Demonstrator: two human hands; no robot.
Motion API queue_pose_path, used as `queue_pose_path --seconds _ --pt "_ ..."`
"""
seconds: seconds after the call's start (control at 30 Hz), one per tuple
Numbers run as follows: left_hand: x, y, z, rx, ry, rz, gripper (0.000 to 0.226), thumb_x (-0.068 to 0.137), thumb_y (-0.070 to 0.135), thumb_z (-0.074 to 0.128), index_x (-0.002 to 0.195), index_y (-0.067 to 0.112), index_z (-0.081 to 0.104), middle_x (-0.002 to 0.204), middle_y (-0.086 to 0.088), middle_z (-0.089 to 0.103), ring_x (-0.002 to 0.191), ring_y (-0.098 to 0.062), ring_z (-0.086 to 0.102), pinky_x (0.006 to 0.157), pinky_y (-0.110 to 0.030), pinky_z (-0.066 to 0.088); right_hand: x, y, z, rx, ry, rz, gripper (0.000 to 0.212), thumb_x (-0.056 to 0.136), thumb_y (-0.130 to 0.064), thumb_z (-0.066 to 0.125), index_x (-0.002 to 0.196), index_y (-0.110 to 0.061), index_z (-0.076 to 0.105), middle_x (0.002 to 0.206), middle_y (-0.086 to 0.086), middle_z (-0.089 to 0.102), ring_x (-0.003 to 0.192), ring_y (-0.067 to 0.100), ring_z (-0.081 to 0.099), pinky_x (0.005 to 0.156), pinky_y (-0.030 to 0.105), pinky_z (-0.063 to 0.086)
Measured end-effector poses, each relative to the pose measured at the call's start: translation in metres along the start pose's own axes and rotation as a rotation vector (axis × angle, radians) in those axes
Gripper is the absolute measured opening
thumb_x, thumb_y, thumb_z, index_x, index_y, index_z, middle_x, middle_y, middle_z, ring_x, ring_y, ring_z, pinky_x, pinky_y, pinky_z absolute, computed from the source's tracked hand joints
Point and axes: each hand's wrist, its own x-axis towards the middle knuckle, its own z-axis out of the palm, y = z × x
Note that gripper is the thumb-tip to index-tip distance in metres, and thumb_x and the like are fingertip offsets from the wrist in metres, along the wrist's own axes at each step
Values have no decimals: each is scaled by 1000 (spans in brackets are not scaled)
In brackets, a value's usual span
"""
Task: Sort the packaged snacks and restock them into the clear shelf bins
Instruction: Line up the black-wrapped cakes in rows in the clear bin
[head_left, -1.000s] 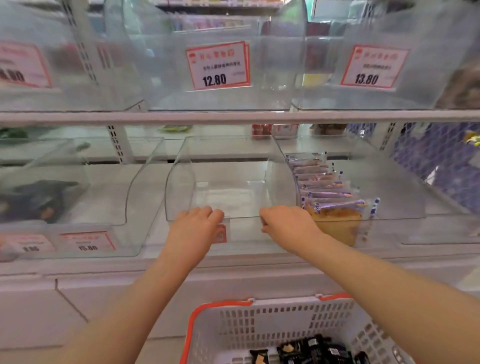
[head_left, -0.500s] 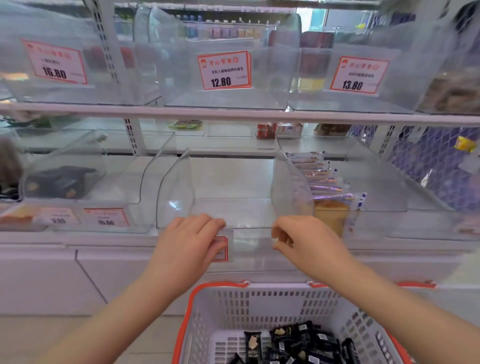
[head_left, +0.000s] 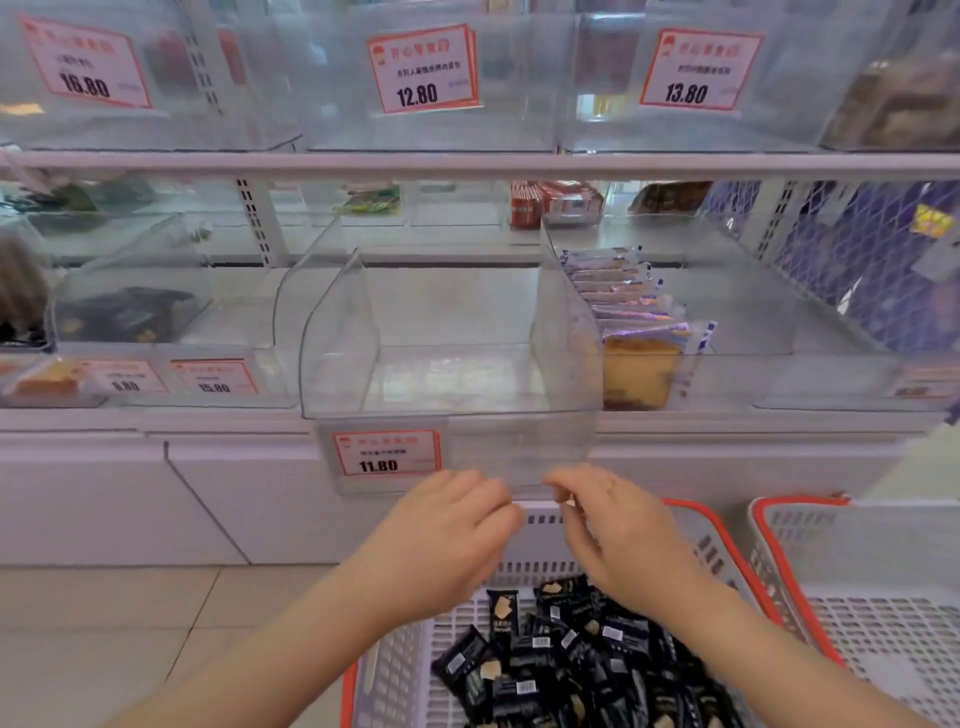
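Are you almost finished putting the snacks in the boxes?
Not nearly. Done: the bin on the right already holds a row of cake slices. In hand: the left hand and right hand are at the lower front edge of the empty clear bin, the one with the 11.80 tag. Left: the black snack packs all lie in the white basket.

Basket (head_left: 696, 540), bottom centre: lower part cut off by the frame edge. Second basket (head_left: 852, 551), lower right: cut off at right. Dark snack packets (head_left: 571, 654): print too small to read. Upper-left price label (head_left: 85, 65): text blurred. Both forearms run out of frame.
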Motion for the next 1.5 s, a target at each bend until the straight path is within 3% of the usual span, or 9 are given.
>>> queue_pose_path --seconds 0.1,0.23,0.4,0.77,0.93,1.17,1.27,1.4,1.5 --pt "1 19 33 -124 -290 68 9 70 27 65 77 21 64 76 6 60 69 -14 59 60 -22 46 -48 22 23 16 -454 286 25 95 -24 40 118 -23 50 104 -8 62 86 12 60 64 24 44" --pt "-11 43 107 -246 -687 -28 21 90 21 46 107 12 55 109 -6 55 102 -26 51 84 -35 40 -113 66 51 85 -695 615 16 96 -25 42 108 -26 53 104 -8 59 88 9 55 72 22 44" --pt "-27 85 182 -505 -967 -212 24 93 19 40 112 12 52 115 -8 53 107 -27 49 84 -37 43 -184 106 71 -56 -1078 680 32 92 -25 48 123 -15 49 126 6 51 113 24 51 90 34 44" --pt "-28 167 265 -877 -1168 -624 34 93 21 44 127 14 48 126 -8 50 112 -25 51 95 -33 43 -244 136 97 -80 -1079 713 73 84 -31 64 142 -13 24 146 7 30 137 26 24 112 36 25" --pt "-13 205 292 -997 -1132 -947 47 93 30 51 134 9 42 132 -12 49 118 -25 50 98 -29 41 -251 136 100 -87 -1042 707 66 81 -35 66 134 -14 33 136 7 37 126 26 33 105 34 30" --pt "5 228 310 -1055 -1069 -1222 52 85 42 62 119 7 46 109 -8 56 97 -22 56 76 -25 41 -248 137 96 -120 -1064 665 52 82 -38 64 123 -14 41 126 6 52 121 26 44 99 35 34" --pt "8 221 309 -1201 -1101 -1331 40 80 42 68 104 12 56 92 -1 57 83 -15 53 68 -23 38 -235 142 89 -26 -950 841 35 88 -31 59 116 -14 47 117 7 58 106 26 56 78 33 43" --pt "4 208 295 -1465 -1091 -1338 26 84 37 65 94 14 61 78 5 57 66 -8 51 51 -13 37 -220 153 77 297 -803 1089 28 90 -23 59 116 -13 56 111 5 63 99 21 60 82 30 47" --pt "-4 199 282 -1535 -958 -1376 23 85 34 65 102 20 60 89 6 64 78 -8 58 63 -17 44 -214 155 64 552 -667 1272 17 91 -19 57 108 -14 61 99 4 66 91 21 60 80 32 46"
